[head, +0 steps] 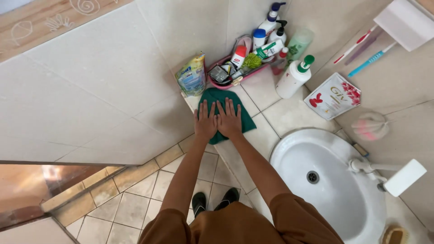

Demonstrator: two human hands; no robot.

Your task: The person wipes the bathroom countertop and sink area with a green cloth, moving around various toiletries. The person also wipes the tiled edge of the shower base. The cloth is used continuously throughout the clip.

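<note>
Green cloth (pixel 222 113): spread on the tiled worktop (pixel 271 117), at its left edge, just in front of the pink basket (pixel 235 79). Your left hand (pixel 205 121) and right hand (pixel 229 119): flat, fingers spread, side by side on it. Keep both palms pressing evenly; mind the refill pouch (pixel 191 74) and white pump bottle (pixel 294 77) close by.
</note>
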